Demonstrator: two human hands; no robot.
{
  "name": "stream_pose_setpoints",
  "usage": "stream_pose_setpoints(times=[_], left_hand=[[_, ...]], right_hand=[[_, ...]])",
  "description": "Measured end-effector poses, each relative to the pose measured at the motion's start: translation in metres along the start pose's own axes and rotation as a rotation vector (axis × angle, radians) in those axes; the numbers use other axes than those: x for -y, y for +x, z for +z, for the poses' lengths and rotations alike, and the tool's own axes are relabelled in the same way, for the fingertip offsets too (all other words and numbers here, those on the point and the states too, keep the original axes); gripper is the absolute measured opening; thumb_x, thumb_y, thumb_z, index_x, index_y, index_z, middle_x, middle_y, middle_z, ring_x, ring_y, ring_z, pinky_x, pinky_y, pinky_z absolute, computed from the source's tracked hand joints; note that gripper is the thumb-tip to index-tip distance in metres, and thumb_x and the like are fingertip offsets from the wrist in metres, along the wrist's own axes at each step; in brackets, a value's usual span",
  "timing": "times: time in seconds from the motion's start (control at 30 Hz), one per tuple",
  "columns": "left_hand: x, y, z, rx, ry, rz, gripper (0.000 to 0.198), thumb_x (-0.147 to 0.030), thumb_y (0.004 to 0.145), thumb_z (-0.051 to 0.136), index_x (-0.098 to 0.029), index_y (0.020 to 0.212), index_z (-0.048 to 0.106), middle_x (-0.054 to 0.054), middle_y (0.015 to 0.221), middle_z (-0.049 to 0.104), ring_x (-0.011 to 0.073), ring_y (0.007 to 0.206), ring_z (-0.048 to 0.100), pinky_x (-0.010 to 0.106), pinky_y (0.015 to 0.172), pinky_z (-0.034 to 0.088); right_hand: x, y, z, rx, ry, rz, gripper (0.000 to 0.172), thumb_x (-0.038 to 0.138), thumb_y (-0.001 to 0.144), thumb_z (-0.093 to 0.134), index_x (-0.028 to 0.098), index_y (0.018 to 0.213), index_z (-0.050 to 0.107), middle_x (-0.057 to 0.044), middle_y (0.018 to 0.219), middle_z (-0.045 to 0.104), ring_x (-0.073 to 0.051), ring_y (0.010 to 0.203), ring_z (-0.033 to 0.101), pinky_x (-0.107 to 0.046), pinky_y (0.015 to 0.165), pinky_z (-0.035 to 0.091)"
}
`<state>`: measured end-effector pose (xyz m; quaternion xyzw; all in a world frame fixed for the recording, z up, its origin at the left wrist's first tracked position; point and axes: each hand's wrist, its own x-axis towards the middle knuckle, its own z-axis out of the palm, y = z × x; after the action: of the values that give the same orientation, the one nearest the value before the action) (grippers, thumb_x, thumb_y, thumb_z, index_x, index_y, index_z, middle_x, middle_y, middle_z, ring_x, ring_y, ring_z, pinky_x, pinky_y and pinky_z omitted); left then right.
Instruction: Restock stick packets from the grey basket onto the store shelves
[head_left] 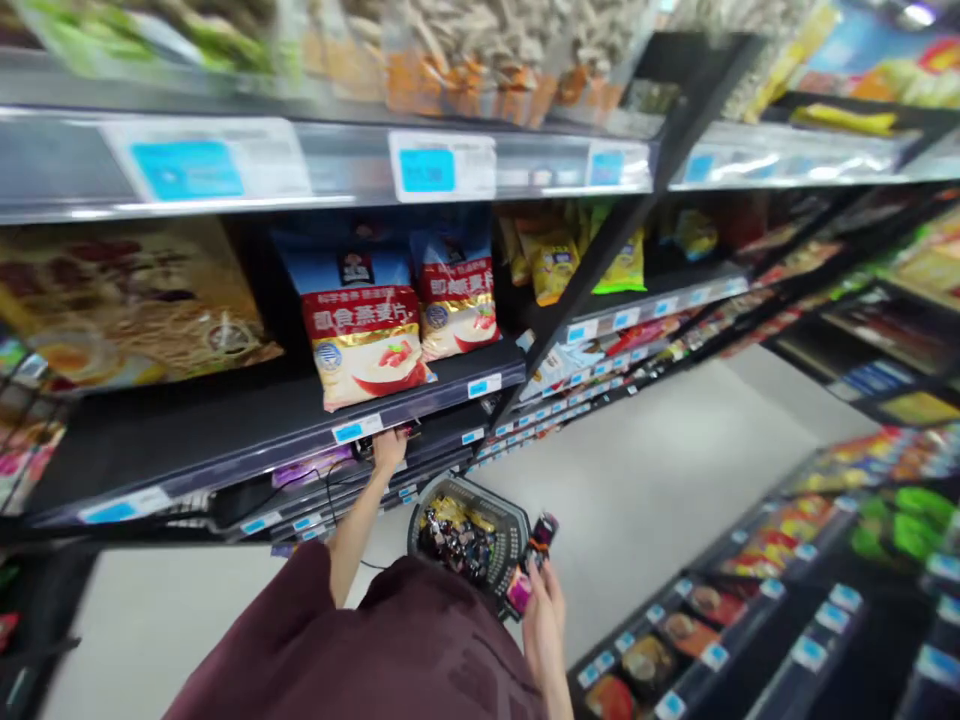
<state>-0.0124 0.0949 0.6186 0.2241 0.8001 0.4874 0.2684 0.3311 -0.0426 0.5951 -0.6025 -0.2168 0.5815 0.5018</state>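
My left hand [388, 450] reaches into a lower shelf, just under the shelf edge. It touches a dark package [365, 447] there, and its fingertips are hidden. Held out to the right of the basket, my right hand [545, 605] is closed on small shiny packets: a dark one [541, 535] on top and a pink-purple one [519, 590] below. Between my arms, a grey-green shopping basket [516, 520] stands near the floor. Inside it lie many small dark wrapped pieces [459, 545] and some yellow-gold ones [448, 510].
Two oat flake bags [367, 340] stand on the shelf above my left hand, beside a large noodle package [142, 310]. Purple packets [311, 467] lie on the lower shelf, where a dark cable hangs. Pale floor [660, 450] separates this shelving from the display racks [705, 620] on the right.
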Motion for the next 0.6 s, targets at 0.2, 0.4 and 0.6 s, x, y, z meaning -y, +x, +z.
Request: stream_pose_setpoints(times=[0.2, 0.4, 0.6], left_hand=[[0.036, -0.108, 0.038, 0.729, -0.106, -0.023, 0.022, -0.026, 0.093, 0.064, -0.015, 0.111, 0.069, 0.009, 0.103, 0.072, 0.0219, 0.095, 0.069, 0.038, 0.087, 0.056], [0.060, -0.166, 0.032, 1.139, -0.203, -0.176, 0.020, -0.028, 0.075, 0.082, -0.011, 0.080, 0.072, 0.005, 0.073, 0.069, 0.0184, 0.072, 0.065, 0.026, 0.070, 0.051], [0.077, -0.141, 0.014, 0.989, -0.329, -0.237, 0.025, -0.034, 0.075, 0.082, -0.013, 0.071, 0.069, 0.004, 0.069, 0.069, 0.0175, 0.071, 0.064, 0.023, 0.068, 0.048]], right_hand=[[-0.016, -0.015, 0.042, -0.047, 0.081, -0.052, 0.061, 0.048, 0.060, 0.091, 0.015, 0.104, 0.066, -0.005, 0.080, 0.075, -0.021, 0.071, 0.071, -0.029, 0.067, 0.058], [-0.037, -0.038, 0.056, 0.004, 0.045, -0.067, 0.054, 0.045, 0.060, 0.091, 0.014, 0.099, 0.072, -0.009, 0.091, 0.077, -0.023, 0.084, 0.072, -0.033, 0.079, 0.057], [-0.052, -0.037, 0.053, 0.122, -0.083, -0.028, 0.049, 0.050, 0.060, 0.090, 0.013, 0.088, 0.074, -0.008, 0.075, 0.075, -0.021, 0.066, 0.069, -0.028, 0.058, 0.055]])
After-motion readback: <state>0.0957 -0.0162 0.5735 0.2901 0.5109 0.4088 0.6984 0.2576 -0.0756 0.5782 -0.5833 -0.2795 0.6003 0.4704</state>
